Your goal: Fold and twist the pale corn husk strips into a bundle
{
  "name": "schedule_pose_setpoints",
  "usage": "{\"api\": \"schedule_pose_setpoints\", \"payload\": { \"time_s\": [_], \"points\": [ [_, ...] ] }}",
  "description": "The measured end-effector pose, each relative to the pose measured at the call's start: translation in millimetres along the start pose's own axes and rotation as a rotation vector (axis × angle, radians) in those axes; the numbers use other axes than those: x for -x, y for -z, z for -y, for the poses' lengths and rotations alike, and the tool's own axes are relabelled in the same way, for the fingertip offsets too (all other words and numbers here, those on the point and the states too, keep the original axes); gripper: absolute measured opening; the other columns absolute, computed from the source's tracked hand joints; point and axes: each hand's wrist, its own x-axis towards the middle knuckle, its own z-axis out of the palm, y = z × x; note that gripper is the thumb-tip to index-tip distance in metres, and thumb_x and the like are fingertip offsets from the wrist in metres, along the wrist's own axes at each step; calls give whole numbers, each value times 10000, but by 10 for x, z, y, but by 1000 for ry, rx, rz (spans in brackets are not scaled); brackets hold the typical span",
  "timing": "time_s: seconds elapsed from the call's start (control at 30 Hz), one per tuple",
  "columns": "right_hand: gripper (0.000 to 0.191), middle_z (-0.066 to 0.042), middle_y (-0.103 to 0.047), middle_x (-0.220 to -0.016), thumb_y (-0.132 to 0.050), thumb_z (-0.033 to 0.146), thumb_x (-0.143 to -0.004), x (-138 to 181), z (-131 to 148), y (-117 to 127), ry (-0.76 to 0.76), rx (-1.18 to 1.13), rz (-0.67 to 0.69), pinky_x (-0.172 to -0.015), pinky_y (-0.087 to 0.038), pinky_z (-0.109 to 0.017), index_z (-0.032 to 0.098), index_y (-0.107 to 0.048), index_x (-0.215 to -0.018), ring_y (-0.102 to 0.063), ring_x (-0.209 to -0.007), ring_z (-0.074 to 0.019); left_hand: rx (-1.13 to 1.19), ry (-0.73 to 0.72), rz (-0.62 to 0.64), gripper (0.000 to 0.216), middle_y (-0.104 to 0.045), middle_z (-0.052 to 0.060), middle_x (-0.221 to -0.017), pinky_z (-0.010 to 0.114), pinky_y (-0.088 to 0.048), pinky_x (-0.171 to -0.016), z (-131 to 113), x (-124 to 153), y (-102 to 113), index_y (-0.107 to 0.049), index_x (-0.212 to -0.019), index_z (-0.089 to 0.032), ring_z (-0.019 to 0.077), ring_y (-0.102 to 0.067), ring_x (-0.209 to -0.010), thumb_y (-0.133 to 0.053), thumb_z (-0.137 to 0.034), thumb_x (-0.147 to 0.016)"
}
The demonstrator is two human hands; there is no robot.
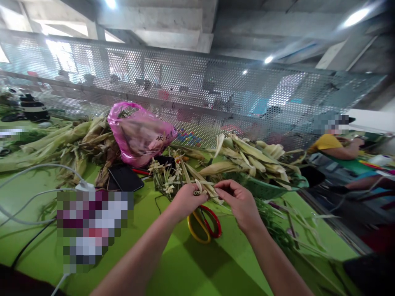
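Over the green table [191, 267] my left hand [186, 200] and my right hand [239, 200] are both pinched on a strip of dry corn husk [204, 188], folding it between the fingertips. Scissors with red and yellow handles [206, 224] lie on the table just below my hands. A bunch of small husk flowers [165, 174] lies just beyond my left hand.
A pink plastic bag [138, 133] and piles of corn husks [74, 142] lie at the back left; a green basket [265, 187] of husks stands to the right. Black phones [125, 177] and white cables [33, 193] are at left. Another person in yellow [331, 144] sits at far right behind a perforated metal screen [197, 90].
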Motion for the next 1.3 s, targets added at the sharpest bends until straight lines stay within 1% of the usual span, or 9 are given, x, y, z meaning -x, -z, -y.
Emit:
{"api": "schedule_pose_setpoints", "payload": {
  "time_s": [0.13,0.37,0.57,0.63,0.77,0.93,1.1,1.2,1.3],
  "points": [
    [262,-26,-656,-732,-742,432,-708,-18,-23,18,-9,-42,-78,-672,-448,-308,207,-683,-828,-575,-702,-192,29,39,17,213,-708,22,-859,262,-448,-840,42,-5,10,-736,-873,-187,198,-626,-878,-600,-240,-718],
    [310,-32,-668,-743,-768,448,-679,-73,-155,26,-33,-99,-116,-710,-476,-338,208,-673,-851,-618,-714,-209,0,153,113,181,-674,13,-738,259,-436,-719,2,24,80,-726,-795,-155,163,-579,-704,-619,-259,-692],
    [372,-97,-609,-1116,-668,439,-780,-62,-9,176,80,286,-207,-748,-485,-366,226,-617,-1081,-618,-757,-201,144,215,-58,164,-643,15,-682,242,-410,-623,-61,-12,282,-706,-763,-142,127,-535,-618,-658,-254,-652],
    [276,-72,-650,-946,-622,429,-811,19,82,154,57,329,-71,-715,-479,-351,234,-618,-1006,-616,-751,-219,217,220,-146,145,-603,2,-616,229,-372,-560,-84,-30,378,-685,-720,-135,105,-493,-552,-658,-259,-651],
    [133,-63,-689,-831,-601,320,-799,274,122,-107,-36,672,427,-688,-439,-353,247,-661,-892,-624,-752,-256,283,223,-283,124,-497,-33,-510,222,-277,-490,-127,-47,518,-632,-627,-135,73,-394,-476,-667,-254,-631],
    [439,-139,-649,-1056,-527,80,-669,454,-2,-338,-16,992,493,-752,-411,-329,148,-593,-1097,-619,-929,-276,327,187,-300,150,-484,-37,-521,234,-240,-508,-129,-51,556,-608,-604,-136,68,-370,-486,-669,-274,-615],
    [480,-31,-649,-779,-520,90,-592,488,-114,-42,-158,910,497,-581,-371,-272,184,-556,-1061,-605,-697,-214,337,172,-284,150,-474,-41,-519,237,-236,-514,-79,-69,558,-612,-601,-136,64,-362,-486,-670,-274,-614],
    [596,-10,-650,-745,-526,124,-622,534,-242,295,-185,608,517,-573,-427,-262,199,-542,-1213,-617,-662,-200,342,171,-276,141,-485,-37,-538,240,-240,-516,-60,-78,570,-624,-628,-139,65,-369,-492,-671,-271,-619],
    [545,-94,-708,-1050,-617,296,-726,583,-361,621,-220,340,518,-816,-511,-315,226,-579,-1265,-654,-1004,-275,354,188,-280,129,-478,-36,-533,243,-232,-516,-61,-82,571,-623,-627,-140,66,-363,-489,-661,-262,-622]
  ]
}}
